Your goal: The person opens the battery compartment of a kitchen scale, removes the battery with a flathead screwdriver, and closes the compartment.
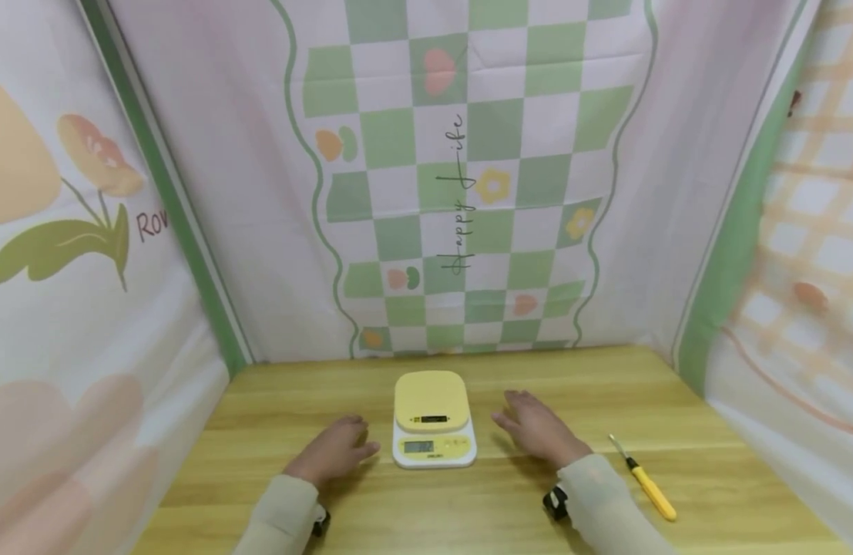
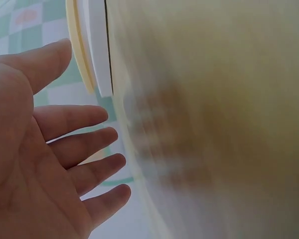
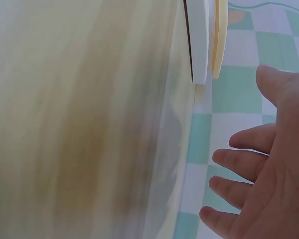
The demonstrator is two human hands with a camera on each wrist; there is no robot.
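A kitchen scale (image 1: 433,401) with a yellow plate and white base sits on the wooden table; its display is lit, the digits too small to read surely. To its left is my left hand (image 1: 334,449), fingers spread, touching nothing. My right hand (image 1: 537,428) lies to the scale's right, apart from it. In the left wrist view the left hand (image 2: 50,129) has its fingers loosely extended beside the edge of the scale (image 2: 97,45). The right wrist view shows the right hand (image 3: 269,164) with relaxed fingers and the scale's edge (image 3: 202,40) above them.
A screwdriver (image 1: 644,482) with a yellow handle lies on the wooden table (image 1: 412,512), right of my right forearm. Printed cloth with a green check pattern (image 1: 461,185) hangs behind the table's far edge, and more cloth closes off both sides.
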